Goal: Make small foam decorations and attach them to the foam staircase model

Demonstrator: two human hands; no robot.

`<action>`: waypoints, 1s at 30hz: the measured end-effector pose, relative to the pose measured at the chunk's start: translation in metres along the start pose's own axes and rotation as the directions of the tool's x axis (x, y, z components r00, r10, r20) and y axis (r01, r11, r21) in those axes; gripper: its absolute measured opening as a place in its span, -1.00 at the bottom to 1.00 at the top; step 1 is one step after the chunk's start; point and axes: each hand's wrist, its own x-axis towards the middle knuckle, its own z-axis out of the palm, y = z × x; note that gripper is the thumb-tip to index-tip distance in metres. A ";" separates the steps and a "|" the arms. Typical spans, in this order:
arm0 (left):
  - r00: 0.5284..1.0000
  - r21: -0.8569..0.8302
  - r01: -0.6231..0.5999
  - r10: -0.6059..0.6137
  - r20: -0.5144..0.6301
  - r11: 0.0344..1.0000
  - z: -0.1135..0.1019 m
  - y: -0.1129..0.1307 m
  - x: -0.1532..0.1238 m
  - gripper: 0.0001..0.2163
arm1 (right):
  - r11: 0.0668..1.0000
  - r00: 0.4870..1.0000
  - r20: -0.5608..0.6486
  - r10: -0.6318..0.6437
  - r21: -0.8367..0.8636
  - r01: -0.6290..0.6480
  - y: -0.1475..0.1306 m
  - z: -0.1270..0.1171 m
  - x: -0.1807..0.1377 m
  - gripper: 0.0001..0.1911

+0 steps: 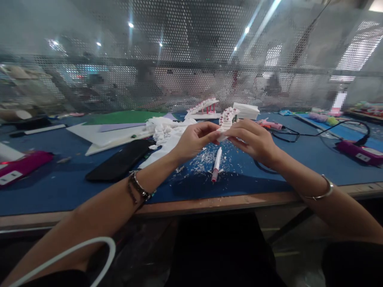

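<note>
Between my two hands, above the table, is a small white model staircase (227,116) with dark red spots along its edges. My left hand (196,137) pinches its lower left side between thumb and fingers. On the opposite side, the fingers of my right hand (254,139) are closed on the same piece and hide part of its lower end. A white marker with a reddish end (217,163) lies on the table just below my hands, among white shavings (199,162). Behind them stands another white stepped model on red posts (205,107).
Left of my hands are crumpled white scraps (164,133), a black phone-like slab (119,161) and green sheets (119,117). A pink glue gun (271,124) with a black cable lies right. Purple power strips (360,152) sit at both sides. Perforated metal (179,48) rises behind.
</note>
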 end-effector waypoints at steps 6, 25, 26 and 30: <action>0.999 -0.087 0.037 -0.033 0.040 0.996 0.005 0.001 -0.001 -0.80 | 1.000 0.998 -0.062 0.000 0.021 0.001 -0.004 -0.002 0.002 -0.86; 1.000 -0.136 0.021 -0.018 0.024 0.990 0.008 0.003 -0.006 -0.79 | 0.619 0.849 0.079 0.523 0.649 -0.441 -0.012 -0.003 0.010 -0.90; 0.999 -0.116 0.014 -0.010 0.035 0.993 0.008 0.005 -0.006 -0.79 | 0.590 0.844 0.096 0.528 0.673 -0.446 -0.011 -0.003 0.010 -0.88; 0.996 -0.001 -0.031 0.031 0.086 1.000 0.008 0.012 -0.006 -0.79 | 0.539 0.837 0.176 0.518 0.692 -0.480 -0.007 -0.003 0.009 -0.82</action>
